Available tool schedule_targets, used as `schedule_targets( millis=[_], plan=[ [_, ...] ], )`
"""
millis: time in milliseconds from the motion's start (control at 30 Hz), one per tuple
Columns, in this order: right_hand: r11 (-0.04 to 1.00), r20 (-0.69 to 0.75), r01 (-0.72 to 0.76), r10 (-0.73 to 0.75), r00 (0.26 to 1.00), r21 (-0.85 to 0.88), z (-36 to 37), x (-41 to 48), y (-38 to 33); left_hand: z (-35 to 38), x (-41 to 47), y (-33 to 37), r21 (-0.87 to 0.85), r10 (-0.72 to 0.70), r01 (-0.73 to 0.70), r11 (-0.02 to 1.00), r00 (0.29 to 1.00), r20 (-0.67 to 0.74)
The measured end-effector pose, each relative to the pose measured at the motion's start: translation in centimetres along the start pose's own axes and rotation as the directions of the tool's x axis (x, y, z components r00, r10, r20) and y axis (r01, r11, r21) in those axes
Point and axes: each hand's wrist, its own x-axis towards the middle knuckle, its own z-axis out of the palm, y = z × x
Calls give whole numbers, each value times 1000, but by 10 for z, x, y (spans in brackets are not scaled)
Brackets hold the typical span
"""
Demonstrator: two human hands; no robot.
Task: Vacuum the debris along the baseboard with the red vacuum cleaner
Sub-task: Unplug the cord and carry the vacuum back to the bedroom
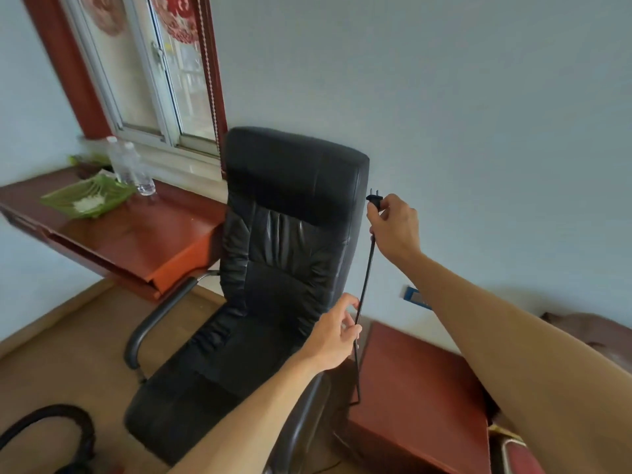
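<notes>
My right hand (pixel 396 227) is raised near the pale wall and pinches a black two-pin plug (pixel 373 199), prongs pointing up. Its black power cord (pixel 366 271) runs straight down from the plug. My left hand (pixel 337 333) grips the cord lower down, beside the chair back, and the cord continues below to a bend near the red cabinet. A black ribbed vacuum hose (pixel 68 429) curves across the floor at the lower left. The red vacuum body is not in view, and no baseboard debris can be made out.
A black leather office chair (pixel 273 268) stands directly in front of me. A red-brown desk (pixel 136 234) at left carries a green dish (pixel 87 198) and a water bottle (pixel 135 169). A low red cabinet (pixel 420 388) sits right; a wall socket (pixel 415 295) shows behind my right forearm.
</notes>
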Motion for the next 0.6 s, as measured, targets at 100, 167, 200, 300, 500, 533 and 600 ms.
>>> schedule_targets(
  millis=[100,167,200,300,500,533,600],
  plan=[
    [998,16,56,-56,998,12,-4,-8,-26,-16,-22,17,10,-4,5,1000,998,-59],
    [995,38,89,-90,995,41,-9,-19,-42,-23,-40,27,28,-2,5,1000,995,-96],
    [993,52,106,-109,993,53,-12,-26,-49,-25,-50,31,43,-2,7,999,993,-115],
    [985,88,148,-156,984,92,-20,-45,-67,-27,-79,41,66,-10,22,998,985,-171],
    [965,127,202,-225,966,170,-35,-84,-102,-32,-141,65,38,-40,51,998,967,-252],
    [960,133,205,-232,964,190,-36,-90,-109,-34,-152,69,31,-47,58,998,962,-267],
    [949,138,205,-242,960,239,-35,-103,-128,-44,-173,74,16,-67,75,997,952,-300]
  ],
)
